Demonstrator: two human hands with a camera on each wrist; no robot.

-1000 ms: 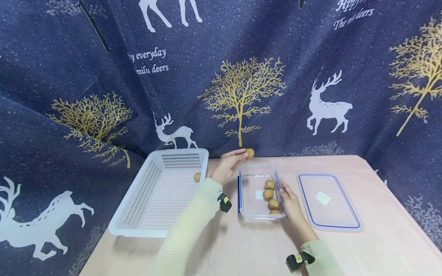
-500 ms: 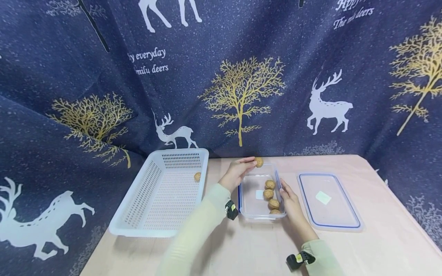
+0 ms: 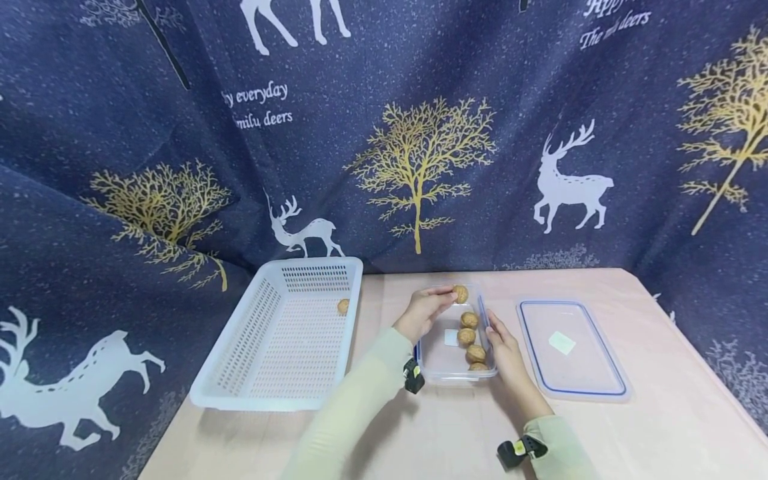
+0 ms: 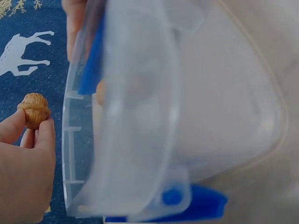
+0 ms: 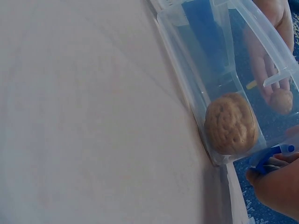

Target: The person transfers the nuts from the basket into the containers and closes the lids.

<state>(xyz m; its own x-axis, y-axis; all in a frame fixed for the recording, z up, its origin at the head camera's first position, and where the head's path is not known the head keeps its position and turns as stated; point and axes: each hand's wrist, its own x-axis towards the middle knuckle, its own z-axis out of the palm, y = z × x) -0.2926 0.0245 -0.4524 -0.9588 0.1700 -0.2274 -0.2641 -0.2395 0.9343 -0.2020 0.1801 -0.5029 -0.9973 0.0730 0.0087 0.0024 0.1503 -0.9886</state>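
Note:
A walnut (image 3: 460,294) is pinched between the fingertips of my left hand (image 3: 425,313), over the back part of a clear plastic food box (image 3: 435,365). In the left wrist view the held walnut (image 4: 34,110) sits between thumb and fingers of the left hand (image 4: 25,175). Several walnuts (image 3: 466,337) lie in a row along the box's right side. My right hand (image 3: 509,353) grips that side wall from outside, its thumb near the rim. Through the clear wall, the right wrist view shows one walnut (image 5: 231,123) in a corner, near the right hand (image 5: 280,184).
Left of the box stands a white perforated basket (image 3: 210,377) with one walnut (image 3: 343,306) by its right wall. A clear lid (image 3: 585,373) with a blue seal lies flat on the pink tabletop (image 3: 660,433) to the right. A dark patterned cloth (image 3: 456,60) hangs behind.
My left hand has carried the walnut rightward and down, from behind the box's back left corner to over its back right part. The right hand keeps its place on the box.

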